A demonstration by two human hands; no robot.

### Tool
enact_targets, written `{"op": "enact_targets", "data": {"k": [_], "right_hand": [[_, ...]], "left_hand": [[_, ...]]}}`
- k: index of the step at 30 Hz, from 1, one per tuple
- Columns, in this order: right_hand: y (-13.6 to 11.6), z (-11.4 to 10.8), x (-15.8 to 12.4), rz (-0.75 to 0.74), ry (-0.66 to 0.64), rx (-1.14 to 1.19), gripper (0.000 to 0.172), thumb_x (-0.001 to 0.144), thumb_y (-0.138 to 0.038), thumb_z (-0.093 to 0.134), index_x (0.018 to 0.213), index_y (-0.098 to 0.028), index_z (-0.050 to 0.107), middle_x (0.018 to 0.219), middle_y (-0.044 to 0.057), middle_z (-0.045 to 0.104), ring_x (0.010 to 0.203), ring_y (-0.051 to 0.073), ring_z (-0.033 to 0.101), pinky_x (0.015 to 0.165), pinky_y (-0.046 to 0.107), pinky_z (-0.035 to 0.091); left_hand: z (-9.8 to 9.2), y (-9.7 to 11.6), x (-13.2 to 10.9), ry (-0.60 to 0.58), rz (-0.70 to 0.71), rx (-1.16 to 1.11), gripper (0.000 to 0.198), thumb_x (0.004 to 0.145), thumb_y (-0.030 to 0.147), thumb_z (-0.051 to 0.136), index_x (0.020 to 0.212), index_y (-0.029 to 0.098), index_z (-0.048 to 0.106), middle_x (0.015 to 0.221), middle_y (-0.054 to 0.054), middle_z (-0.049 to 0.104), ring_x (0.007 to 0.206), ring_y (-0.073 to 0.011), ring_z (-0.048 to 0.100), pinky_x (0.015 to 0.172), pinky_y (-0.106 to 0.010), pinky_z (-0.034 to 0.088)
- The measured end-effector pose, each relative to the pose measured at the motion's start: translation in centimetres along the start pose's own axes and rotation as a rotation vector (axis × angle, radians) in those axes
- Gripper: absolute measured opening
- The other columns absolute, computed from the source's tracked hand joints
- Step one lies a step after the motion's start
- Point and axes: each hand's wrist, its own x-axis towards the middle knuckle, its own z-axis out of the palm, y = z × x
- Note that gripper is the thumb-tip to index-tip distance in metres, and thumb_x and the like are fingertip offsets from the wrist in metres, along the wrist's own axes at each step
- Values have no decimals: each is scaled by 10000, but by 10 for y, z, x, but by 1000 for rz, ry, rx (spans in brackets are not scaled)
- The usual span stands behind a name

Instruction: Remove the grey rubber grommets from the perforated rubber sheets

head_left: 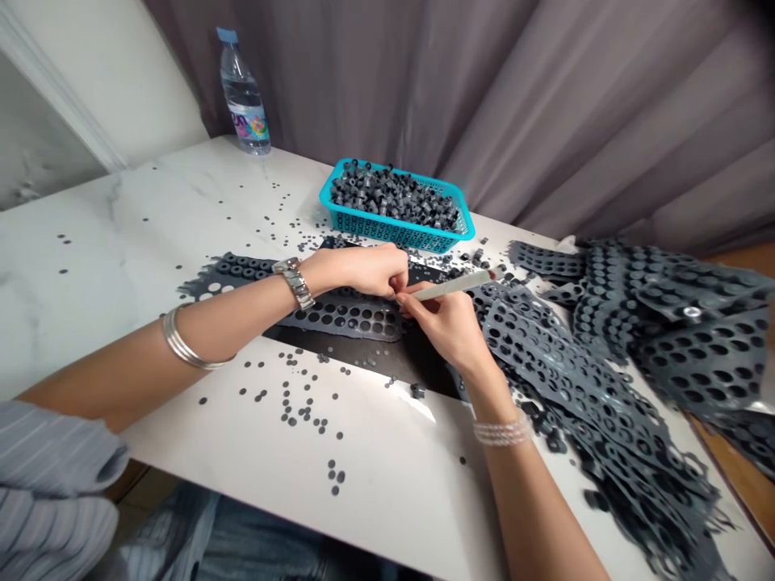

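Note:
My right hand (445, 323) is closed around a pale, pen-shaped tool (463, 284); its far end points up to the right and its working tip is hidden by my fingers. My left hand (381, 270) is curled shut, its fingertips meeting those of my right hand. Whatever it pinches is hidden. Under both hands lies a dark grey moulded rubber sheet (348, 316) with rows of round holes. It rests on a flat black board (315, 343). Further left, part of the sheet (248, 266) carries raised ring-shaped pieces.
A turquoise basket (396, 219) full of small grey rubber pieces (387, 194) stands behind my hands. Perforated sheets (557, 363) are heaped on the right. Small dark discs (306, 411) lie scattered over the white table (242, 476). A water bottle (245, 101) stands at the back left.

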Motion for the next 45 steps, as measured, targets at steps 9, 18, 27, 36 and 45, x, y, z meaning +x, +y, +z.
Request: {"op": "enact_targets", "data": {"k": [9, 18, 27, 36, 45], "right_hand": [[-4, 5, -1, -107, 33, -153, 210, 889, -287, 559, 822, -168, 718, 696, 22, 693, 590, 145, 568, 583, 255, 400], [-6, 14, 0, -100, 46, -241, 205, 895, -226, 546, 738, -171, 665, 697, 40, 687, 587, 158, 581, 579, 265, 365], [-7, 14, -2, -9, 64, -140, 178, 885, -286, 562, 768, -186, 652, 650, 42, 687, 572, 178, 634, 584, 269, 446], [-2, -4, -1, 106, 388, 97, 315, 856, -460, 587, 791, -168, 686, 640, 54, 704, 561, 201, 670, 590, 316, 543], [-6, -11, -1, 126, 485, 145, 315, 838, -457, 608, 760, -160, 677, 611, 39, 684, 527, 173, 641, 538, 298, 537]], "left_hand": [[-12, 10, 21, -329, -58, 68, 136, 588, 93, 658, 564, 212, 720, 530, 21, 630, 494, -137, 468, 540, -303, 305], [-12, 7, 20, -384, 69, 103, 188, 629, 83, 598, 681, 155, 764, 547, 6, 624, 510, -103, 434, 542, -275, 310], [-39, -3, 16, 107, -91, -344, 150, 733, 145, 634, 824, 97, 742, 730, -73, 680, 657, -130, 586, 631, -288, 436], [-22, 0, -27, 8, -393, -904, 95, 774, 206, 674, 832, 139, 709, 865, -81, 712, 755, -125, 648, 749, -284, 519], [-9, 15, -39, 24, -596, -1251, 66, 782, 183, 688, 739, 147, 724, 830, -65, 730, 718, -104, 641, 676, -215, 531]]}}
